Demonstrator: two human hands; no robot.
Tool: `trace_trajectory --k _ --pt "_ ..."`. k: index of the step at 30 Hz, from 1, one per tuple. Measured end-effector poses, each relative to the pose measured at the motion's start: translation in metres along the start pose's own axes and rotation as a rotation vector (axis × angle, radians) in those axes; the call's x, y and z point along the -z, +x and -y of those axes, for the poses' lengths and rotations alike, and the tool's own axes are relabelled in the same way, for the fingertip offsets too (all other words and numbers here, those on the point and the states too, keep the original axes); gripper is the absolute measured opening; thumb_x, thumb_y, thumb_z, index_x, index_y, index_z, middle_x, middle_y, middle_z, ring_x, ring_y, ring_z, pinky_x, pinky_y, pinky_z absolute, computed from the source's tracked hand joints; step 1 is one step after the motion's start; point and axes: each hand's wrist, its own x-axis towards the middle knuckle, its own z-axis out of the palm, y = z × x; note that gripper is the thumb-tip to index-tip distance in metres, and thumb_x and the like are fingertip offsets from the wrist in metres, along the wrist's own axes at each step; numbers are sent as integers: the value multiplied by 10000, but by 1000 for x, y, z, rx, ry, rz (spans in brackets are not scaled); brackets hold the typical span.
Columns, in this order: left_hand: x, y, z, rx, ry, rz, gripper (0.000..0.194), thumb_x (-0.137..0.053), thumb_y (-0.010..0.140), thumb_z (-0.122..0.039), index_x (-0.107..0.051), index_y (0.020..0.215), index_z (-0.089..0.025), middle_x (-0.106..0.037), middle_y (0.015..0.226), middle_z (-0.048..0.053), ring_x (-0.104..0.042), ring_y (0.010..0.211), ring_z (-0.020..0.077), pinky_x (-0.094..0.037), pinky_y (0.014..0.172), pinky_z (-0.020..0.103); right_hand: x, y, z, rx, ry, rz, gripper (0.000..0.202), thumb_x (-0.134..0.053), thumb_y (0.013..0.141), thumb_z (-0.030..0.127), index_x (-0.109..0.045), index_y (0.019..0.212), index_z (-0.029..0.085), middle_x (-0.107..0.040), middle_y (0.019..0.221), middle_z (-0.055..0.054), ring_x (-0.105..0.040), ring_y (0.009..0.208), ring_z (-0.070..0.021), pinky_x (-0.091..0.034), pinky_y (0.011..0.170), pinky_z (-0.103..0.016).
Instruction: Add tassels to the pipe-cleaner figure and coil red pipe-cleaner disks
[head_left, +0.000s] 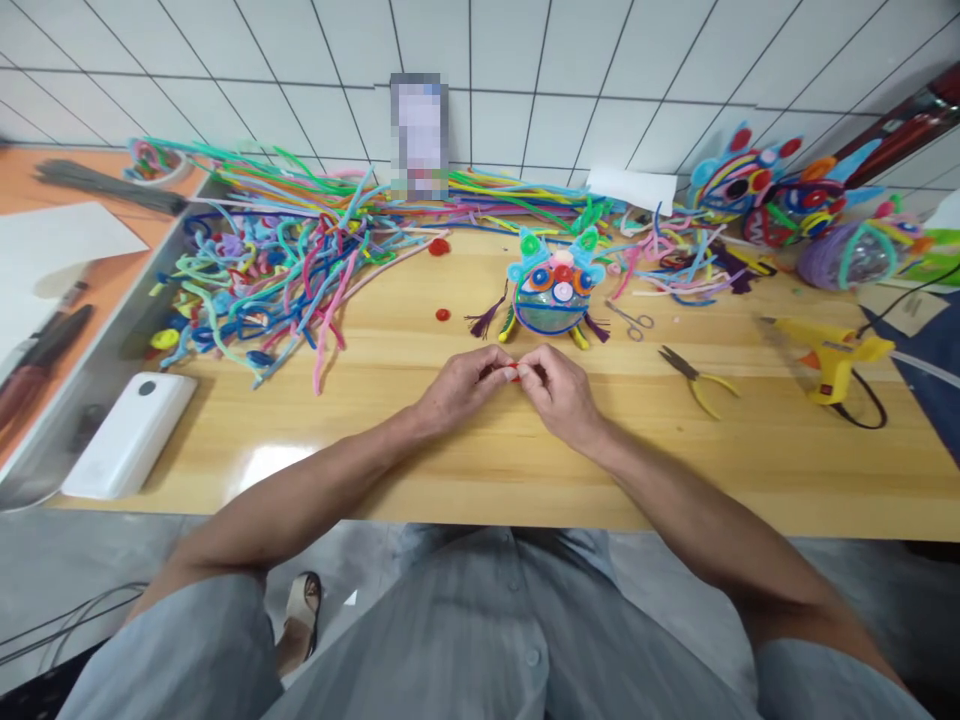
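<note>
Between the fingertips of both hands is a small red pipe cleaner piece (514, 371), mostly covered by the fingers. My left hand (466, 385) pinches it from the left, while my right hand (559, 390) pinches it from the right. Just beyond them stands a colourful animal-head figure (553, 288) made of pipe cleaners, with round eyes, green ears and purple tassels. Two coiled red pieces lie on the wooden table: a larger red coil (439, 246) and a smaller red coil (442, 314).
Loose pipe cleaners (262, 270) heap at the left. Scissors (634, 320), pliers (697, 380) and a yellow glue gun (832, 355) lie to the right. A white power bank (131, 435) rests front left. Finished figures (795, 205) stand back right; a blurred phone (419, 135) leans on the wall.
</note>
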Motion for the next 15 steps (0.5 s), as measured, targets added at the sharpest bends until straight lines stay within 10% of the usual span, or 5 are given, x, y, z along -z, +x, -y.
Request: trace_trajectory --k 9,15 --pt "6 -1 -1 -87 187 -6 238 -558 1011 -334 -654 861 -176 -629 706 -16 -541 655 124 -425 673 240 12 9 7 -105 0 155 156 -558 995 214 -596 846 239 -686 818 -7 -592 764 -173 -421 744 -306" --pt "-5 -9 -2 12 57 48 316 -593 1009 -450 -668 873 -175 -580 669 -29 -497 612 118 -398 614 240 69 8 28 -195 -136 154 89 -693 929 214 -670 845 232 -727 821 0 -635 763 -168 -404 705 -289"
